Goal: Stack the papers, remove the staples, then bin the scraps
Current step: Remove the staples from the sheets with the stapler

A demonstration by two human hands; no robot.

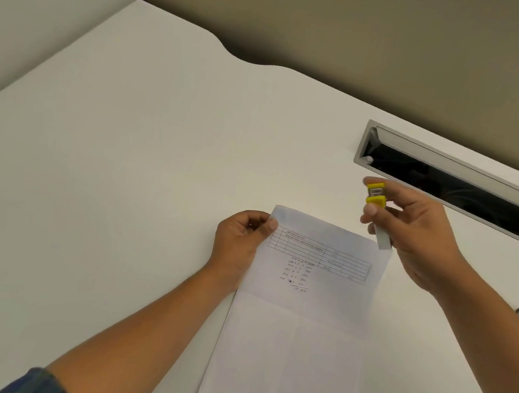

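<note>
Yellow staple remover [375, 193] held, paper [296, 333] pinched

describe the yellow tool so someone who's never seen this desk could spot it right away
Find the long grey cable slot sunk into the white desk. Just in front of it the right hand hovers above the far right corner of the paper, its fingers pinching the staple remover. It is the only yellow thing in view.

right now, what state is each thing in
paper: flat on the desk, fold-creased, top left corner pinched by the left hand
staple remover: off the desk, pinched in the right hand
cable slot: open, dark inside
</note>
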